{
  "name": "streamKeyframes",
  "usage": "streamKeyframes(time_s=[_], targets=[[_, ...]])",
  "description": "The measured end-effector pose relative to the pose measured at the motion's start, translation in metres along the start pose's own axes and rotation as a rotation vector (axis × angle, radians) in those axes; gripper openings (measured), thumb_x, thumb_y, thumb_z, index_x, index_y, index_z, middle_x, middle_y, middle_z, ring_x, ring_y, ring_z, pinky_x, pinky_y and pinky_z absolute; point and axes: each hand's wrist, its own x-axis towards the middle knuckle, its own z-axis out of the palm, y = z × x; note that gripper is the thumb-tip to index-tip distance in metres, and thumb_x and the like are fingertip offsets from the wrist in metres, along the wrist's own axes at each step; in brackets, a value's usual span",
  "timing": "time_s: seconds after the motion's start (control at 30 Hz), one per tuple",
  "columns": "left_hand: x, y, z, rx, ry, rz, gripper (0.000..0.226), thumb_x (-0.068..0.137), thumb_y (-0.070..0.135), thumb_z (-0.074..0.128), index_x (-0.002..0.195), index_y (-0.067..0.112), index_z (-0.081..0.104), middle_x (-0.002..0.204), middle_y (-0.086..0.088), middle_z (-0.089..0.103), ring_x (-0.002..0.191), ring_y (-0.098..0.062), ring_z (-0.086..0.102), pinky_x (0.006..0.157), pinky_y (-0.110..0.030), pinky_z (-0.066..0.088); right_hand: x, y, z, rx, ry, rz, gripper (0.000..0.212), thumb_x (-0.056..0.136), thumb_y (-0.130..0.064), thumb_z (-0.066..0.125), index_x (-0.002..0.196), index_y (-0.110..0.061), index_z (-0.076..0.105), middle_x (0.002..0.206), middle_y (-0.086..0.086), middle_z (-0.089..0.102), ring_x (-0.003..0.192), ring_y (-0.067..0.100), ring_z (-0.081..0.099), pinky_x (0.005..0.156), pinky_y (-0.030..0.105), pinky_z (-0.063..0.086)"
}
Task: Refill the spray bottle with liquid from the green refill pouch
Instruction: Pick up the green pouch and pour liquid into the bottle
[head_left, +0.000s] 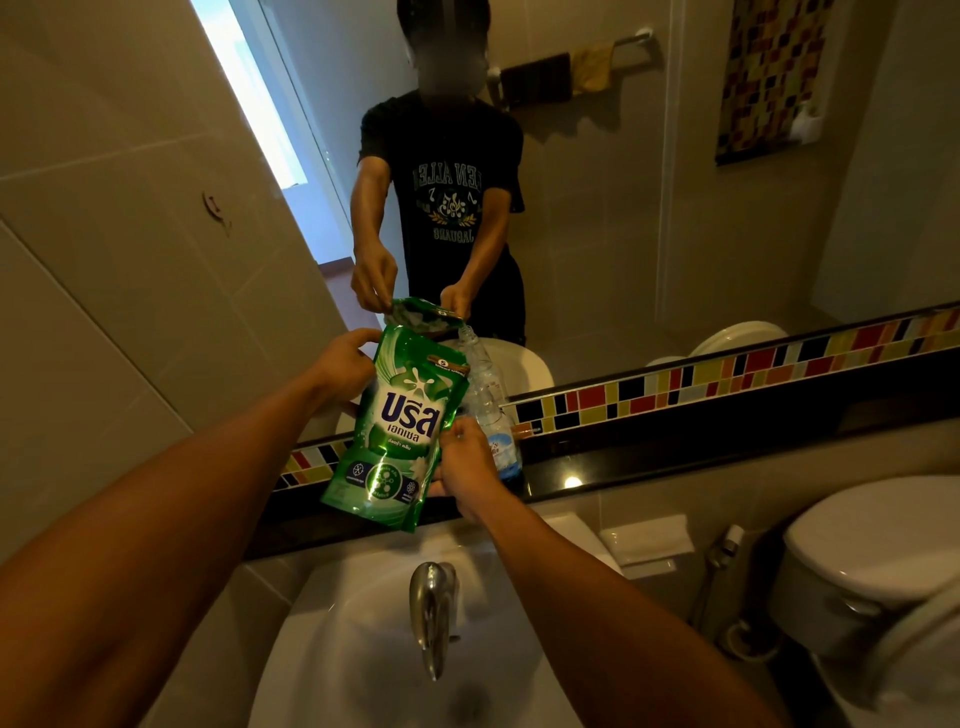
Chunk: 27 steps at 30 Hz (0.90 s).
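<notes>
The green refill pouch (400, 426) is held up over the black ledge, tilted to the right, its top corner close to the open neck of a clear plastic bottle (488, 395). The bottle stands on the ledge against the mirror and carries a blue label. My left hand (345, 371) grips the pouch's upper left edge. My right hand (465, 465) holds the pouch's lower right side, just in front of the bottle's base. No spray head is in sight on the bottle.
A white sink (374, 639) with a chrome tap (431, 613) lies below the hands. The black ledge (649, 467) runs under a mirror with a coloured tile strip (727, 374). A toilet (878, 566) stands at the right, a tissue box (649, 540) beside the sink.
</notes>
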Motion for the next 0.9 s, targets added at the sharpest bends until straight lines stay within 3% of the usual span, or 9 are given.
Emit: streamKeyframes(time_s=[0.53,0.9], targets=[[0.002,0.001,-0.012,0.042,-0.006,-0.001,0.069,0.091,-0.013,0.043,0.149,0.024,0.037,0.108,-0.022,0.062,0.082,-0.031,0.065,0.056,-0.044,0.057,-0.004,-0.005,0.008,0.019,-0.01,0.0,0.013,0.106,-0.032,0.046,0.112,-0.021,0.051,0.118,0.016,0.071,0.102,0.037,0.075,0.077,0.061,0.065],[0.006,0.002,-0.015,0.056,0.007,0.014,0.059,0.097,-0.002,0.046,0.149,0.024,0.038,0.117,-0.026,0.06,0.089,-0.036,0.065,0.057,-0.046,0.057,-0.005,-0.008,0.012,0.04,-0.02,-0.003,0.016,0.107,-0.031,0.046,0.117,-0.019,0.051,0.119,0.016,0.071,0.102,0.037,0.075,0.074,0.058,0.066]])
